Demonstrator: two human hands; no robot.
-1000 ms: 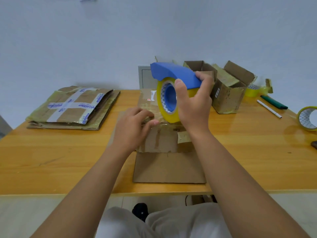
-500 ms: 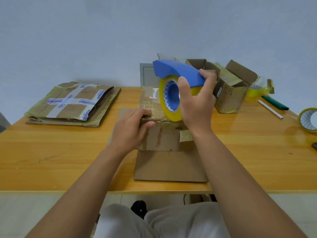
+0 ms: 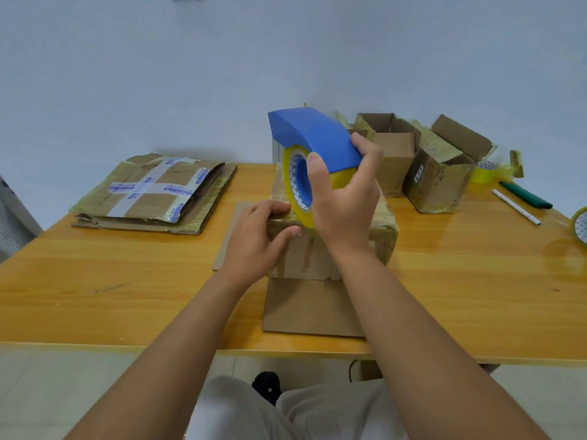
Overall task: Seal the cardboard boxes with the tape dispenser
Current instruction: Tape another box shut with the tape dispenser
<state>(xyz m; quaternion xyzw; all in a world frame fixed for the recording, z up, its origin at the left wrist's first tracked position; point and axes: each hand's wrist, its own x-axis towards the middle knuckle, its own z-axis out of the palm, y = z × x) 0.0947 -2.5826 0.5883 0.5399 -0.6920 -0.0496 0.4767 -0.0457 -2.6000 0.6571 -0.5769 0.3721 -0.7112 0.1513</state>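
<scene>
Since the earlier frames the tape dispenser (image 3: 313, 144) has stayed over the box while the left hand (image 3: 257, 239) has kept its place at the near top edge; little else has shifted.

At the centre of the frame the right hand (image 3: 344, 204) grips the blue dispenser, thumb against the yellow tape roll (image 3: 297, 188) and fingers curled over the blue cover's far end. The roll's lower rim touches the top of the cardboard box (image 3: 386, 231) near its front edge. The left hand rests on that edge, fingers curved over the top, thumb lying along the front face (how firmly it presses cannot be told). The box sits on a flat cardboard sheet (image 3: 305, 309) on the wooden table (image 3: 127, 287).

In the left of the frame lies a stack of flattened boxes (image 3: 155, 192) crossed with printed tape. Upper right of centre stand two open boxes (image 3: 441, 182), with a green marker (image 3: 525, 195), a white pen (image 3: 516, 211) and a spare tape roll (image 3: 579, 222) toward the right edge.
</scene>
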